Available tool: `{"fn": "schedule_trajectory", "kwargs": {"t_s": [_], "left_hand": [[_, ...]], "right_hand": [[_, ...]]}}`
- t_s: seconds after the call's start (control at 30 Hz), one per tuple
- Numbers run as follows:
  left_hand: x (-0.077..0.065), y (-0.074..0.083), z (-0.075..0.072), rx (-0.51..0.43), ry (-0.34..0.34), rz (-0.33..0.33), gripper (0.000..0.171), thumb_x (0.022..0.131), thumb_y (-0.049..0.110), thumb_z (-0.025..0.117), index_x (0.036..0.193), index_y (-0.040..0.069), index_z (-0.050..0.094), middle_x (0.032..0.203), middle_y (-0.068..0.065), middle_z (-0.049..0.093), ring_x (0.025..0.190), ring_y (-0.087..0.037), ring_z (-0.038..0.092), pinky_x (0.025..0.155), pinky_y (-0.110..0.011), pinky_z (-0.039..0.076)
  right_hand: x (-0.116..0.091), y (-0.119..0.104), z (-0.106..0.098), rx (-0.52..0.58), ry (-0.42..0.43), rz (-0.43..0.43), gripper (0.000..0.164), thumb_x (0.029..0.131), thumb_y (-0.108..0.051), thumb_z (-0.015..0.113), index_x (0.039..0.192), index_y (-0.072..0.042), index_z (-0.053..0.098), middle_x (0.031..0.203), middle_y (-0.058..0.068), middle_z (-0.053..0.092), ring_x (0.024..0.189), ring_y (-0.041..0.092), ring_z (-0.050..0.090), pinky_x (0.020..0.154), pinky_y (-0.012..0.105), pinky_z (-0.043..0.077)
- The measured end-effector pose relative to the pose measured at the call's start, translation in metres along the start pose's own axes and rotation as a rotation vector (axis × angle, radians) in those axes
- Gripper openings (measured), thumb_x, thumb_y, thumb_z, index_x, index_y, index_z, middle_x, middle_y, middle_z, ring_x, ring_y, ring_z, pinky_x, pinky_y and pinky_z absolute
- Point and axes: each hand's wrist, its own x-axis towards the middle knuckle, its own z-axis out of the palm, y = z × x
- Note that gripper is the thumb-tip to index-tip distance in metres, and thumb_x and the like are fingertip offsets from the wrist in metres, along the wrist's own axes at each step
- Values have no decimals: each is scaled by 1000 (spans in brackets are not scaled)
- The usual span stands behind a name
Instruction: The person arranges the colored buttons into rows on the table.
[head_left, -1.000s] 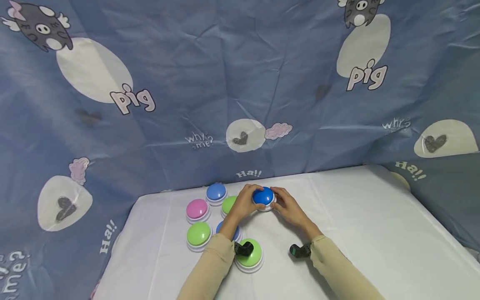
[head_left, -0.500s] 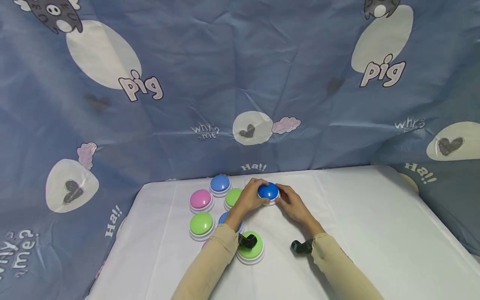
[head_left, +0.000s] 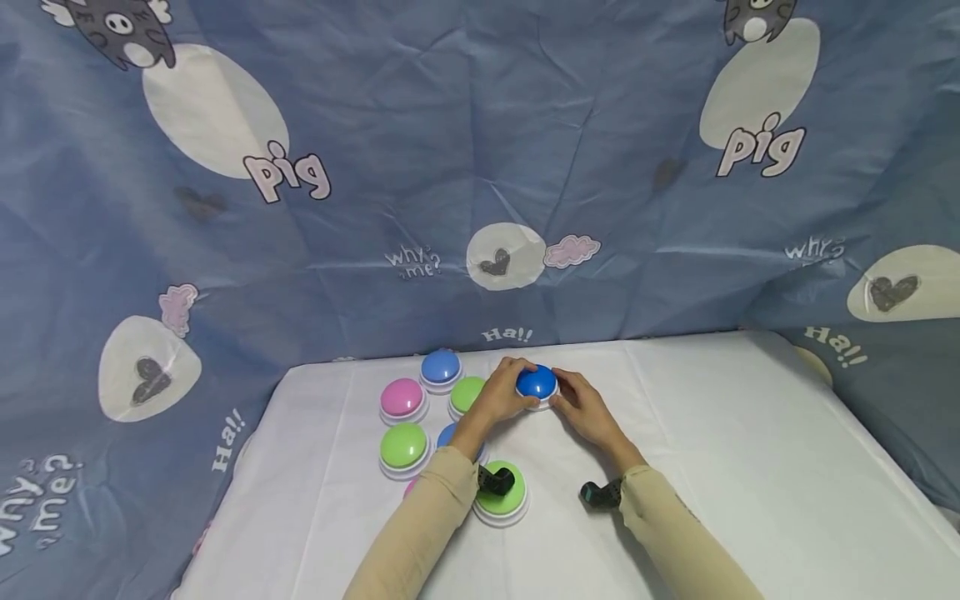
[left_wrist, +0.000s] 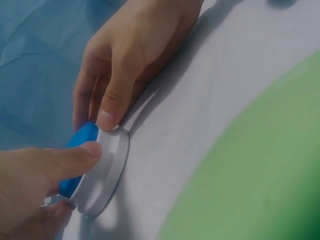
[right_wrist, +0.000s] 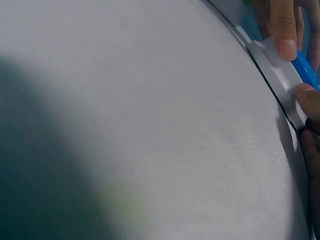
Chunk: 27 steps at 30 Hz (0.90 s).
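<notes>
Near the back edge of the table, both hands hold one blue dome button with a round white base. The left hand grips its left side, with the thumb at the near front of the rim. From the right, the right hand pinches the base between thumb and fingers. The left wrist view shows the left thumb on the blue dome's edge and the right thumb on the white base, which sits at the table surface. Only part of the button shows in the right wrist view.
Left of the hands stand more dome buttons: blue, pink, green and others partly behind the left arm. A green one lies under the left wrist's camera. A blue printed curtain hangs behind the white table.
The head view has tilted down and shifted slightly. Both hands keep their hold on the blue button in the same spot. A sliver of a pink button now shows beside the left forearm.
</notes>
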Motion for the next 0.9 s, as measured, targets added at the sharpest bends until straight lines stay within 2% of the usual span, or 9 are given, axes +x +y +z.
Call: {"fn": "schedule_trajectory", "kwargs": {"t_s": [0.3,0.4,0.5,0.6,0.73,0.9], "left_hand": [[-8,1,-3,51,-2,32,52,84,21,71,132,14,52,137,-15,44,129,-31,46,108,-44,40],[-14,2,-5,47,13,67,46,87,22,67,130,13,53,137,-15,44,129,-30,45,108,-44,39],[-23,2,-8,18,36,113,40,90,21,64,128,12,55,133,-13,49,125,-27,49,107,-41,41],[-36,1,-12,-46,28,161,34,91,18,61,125,10,57,125,-10,57,117,-25,56,103,-39,44],[-61,-2,-19,-104,-46,200,29,94,19,58,121,10,59,119,-6,63,109,-22,61,100,-37,47],[-93,-4,-30,-35,-120,188,28,96,32,53,120,21,61,118,5,64,113,-13,59,101,-34,46]], "right_hand": [[-9,-5,4,8,58,30,49,91,-13,61,136,0,44,137,20,48,127,34,49,107,40,41],[-14,-6,6,-21,71,34,47,92,-14,60,135,-1,44,135,18,49,127,32,50,108,40,40],[-20,-6,7,-32,87,30,44,93,-13,58,133,-2,46,132,17,50,125,31,51,108,41,41],[-28,-7,8,2,103,44,37,94,-14,57,129,-5,50,128,14,52,121,30,54,106,41,43],[-40,-10,8,55,109,53,31,94,-14,56,124,-8,53,124,10,54,117,27,57,101,39,47],[-56,-17,10,58,111,15,26,94,-15,57,120,-13,56,118,5,57,110,23,61,94,36,52]]}}
